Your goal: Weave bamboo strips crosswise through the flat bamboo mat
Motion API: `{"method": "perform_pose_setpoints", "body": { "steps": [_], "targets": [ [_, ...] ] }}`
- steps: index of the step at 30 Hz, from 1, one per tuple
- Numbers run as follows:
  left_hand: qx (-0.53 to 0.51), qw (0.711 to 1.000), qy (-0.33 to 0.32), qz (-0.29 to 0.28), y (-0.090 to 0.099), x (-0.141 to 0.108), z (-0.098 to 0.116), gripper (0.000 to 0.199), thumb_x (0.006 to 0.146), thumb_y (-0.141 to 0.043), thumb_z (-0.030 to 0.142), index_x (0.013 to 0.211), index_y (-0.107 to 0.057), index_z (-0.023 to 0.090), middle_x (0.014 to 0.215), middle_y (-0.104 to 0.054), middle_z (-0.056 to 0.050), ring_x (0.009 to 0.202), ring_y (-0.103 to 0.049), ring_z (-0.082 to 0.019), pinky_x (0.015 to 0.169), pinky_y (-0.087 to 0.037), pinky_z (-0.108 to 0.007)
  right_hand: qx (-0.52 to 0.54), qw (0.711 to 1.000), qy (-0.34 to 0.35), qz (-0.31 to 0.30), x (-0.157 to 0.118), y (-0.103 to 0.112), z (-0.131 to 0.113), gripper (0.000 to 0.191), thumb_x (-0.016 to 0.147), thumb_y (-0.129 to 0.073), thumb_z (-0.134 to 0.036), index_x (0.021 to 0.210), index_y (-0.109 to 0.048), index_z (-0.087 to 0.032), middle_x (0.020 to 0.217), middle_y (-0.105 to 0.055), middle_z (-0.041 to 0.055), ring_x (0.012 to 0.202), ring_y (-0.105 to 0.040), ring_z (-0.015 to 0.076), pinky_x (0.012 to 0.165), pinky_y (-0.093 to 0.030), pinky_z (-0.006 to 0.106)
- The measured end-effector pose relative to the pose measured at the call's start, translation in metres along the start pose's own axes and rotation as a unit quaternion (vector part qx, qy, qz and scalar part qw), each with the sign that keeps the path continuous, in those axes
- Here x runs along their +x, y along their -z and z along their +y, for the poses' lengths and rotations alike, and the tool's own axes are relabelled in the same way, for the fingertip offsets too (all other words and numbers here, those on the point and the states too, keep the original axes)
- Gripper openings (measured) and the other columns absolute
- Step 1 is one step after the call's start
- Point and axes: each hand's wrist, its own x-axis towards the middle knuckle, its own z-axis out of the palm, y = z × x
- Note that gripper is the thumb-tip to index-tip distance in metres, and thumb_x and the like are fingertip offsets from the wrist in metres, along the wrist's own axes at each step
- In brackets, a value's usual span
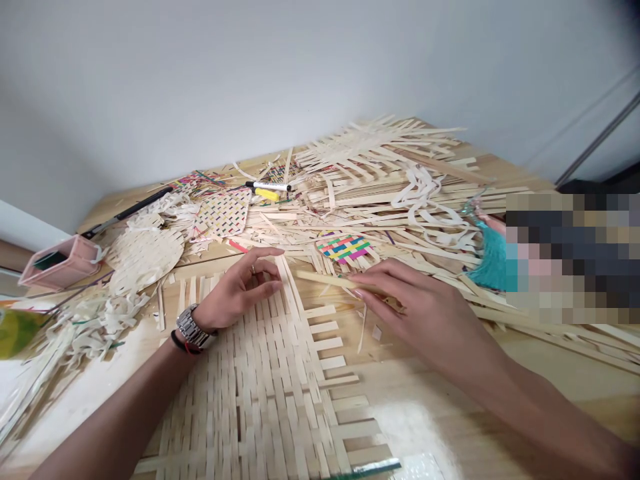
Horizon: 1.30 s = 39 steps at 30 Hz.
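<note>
place: craft workshop | signs: wooden table (425,413), weaving strips (380,160), woven mats (223,213)

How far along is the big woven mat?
Done: most of the woven strip mat is interlaced. In hand: the left hand rests on its top edge, and the right hand is on a loose strip. Left: unwoven strip ends stick out along the mat's right edge, with a pile of loose strips beyond.

"What's that bright patch past the right hand (415,307)?"

"A small weave (345,249), checked in pink, blue, yellow and green."

"And under the left hand (237,290)?"

"A pale straw-coloured woven mat (255,387), plain over-under pattern. Turquoise tassel (493,260) right of the right hand."
</note>
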Motion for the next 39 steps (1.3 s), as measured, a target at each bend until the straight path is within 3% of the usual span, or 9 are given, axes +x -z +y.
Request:
{"method": "perform_pose_setpoints", "body": {
  "steps": [8,19,33,39],
  "targets": [
    [-0.016,1.000,-0.002,0.006,-0.0009,0.0002,0.0004,0.043,0.098,-0.074,0.024,0.137,-0.056,0.029,0.100,-0.067,-0.002,0.093,-0.062,-0.014,0.080,-0.049,-0.026,0.016,1.000,0.005,-0.015,-0.0005,-0.0017,0.0008,0.017,0.104,-0.061,-0.019,0.114,-0.074,-0.020,0.108,-0.077,0.0045,0.092,-0.077,0.0182,0.076,-0.059,0.033],
    [0.047,0.998,-0.004,0.049,-0.0068,0.0017,0.0015,0.035,0.100,-0.072,0.036,0.130,-0.058,0.025,0.098,-0.066,-0.002,0.087,-0.060,-0.014,0.072,-0.045,-0.027,0.023,0.999,0.000,-0.026,0.0000,-0.0011,0.0005,0.017,0.105,-0.059,-0.020,0.113,-0.074,-0.021,0.106,-0.078,0.0048,0.088,-0.077,0.0184,0.074,-0.058,0.032],
    [0.021,0.995,-0.037,0.095,-0.0076,0.0050,0.0018,0.022,0.096,-0.078,0.036,0.102,-0.063,0.021,0.097,-0.068,-0.003,0.093,-0.063,-0.015,0.087,-0.049,-0.029,0.063,0.998,0.006,-0.019,0.0032,0.0017,-0.0066,0.018,0.104,-0.058,-0.020,0.113,-0.075,-0.021,0.104,-0.078,0.0059,0.091,-0.077,0.0186,0.076,-0.062,0.031],
    [0.009,0.993,-0.038,0.112,-0.0083,0.0049,0.0044,0.023,0.095,-0.078,0.037,0.098,-0.062,0.021,0.092,-0.068,-0.003,0.084,-0.060,-0.015,0.079,-0.047,-0.028,0.063,0.998,0.008,-0.024,0.0031,0.0015,-0.0075,0.020,0.105,-0.057,-0.021,0.113,-0.075,-0.023,0.104,-0.078,0.0062,0.091,-0.078,0.0191,0.077,-0.063,0.032]
  ]
}}
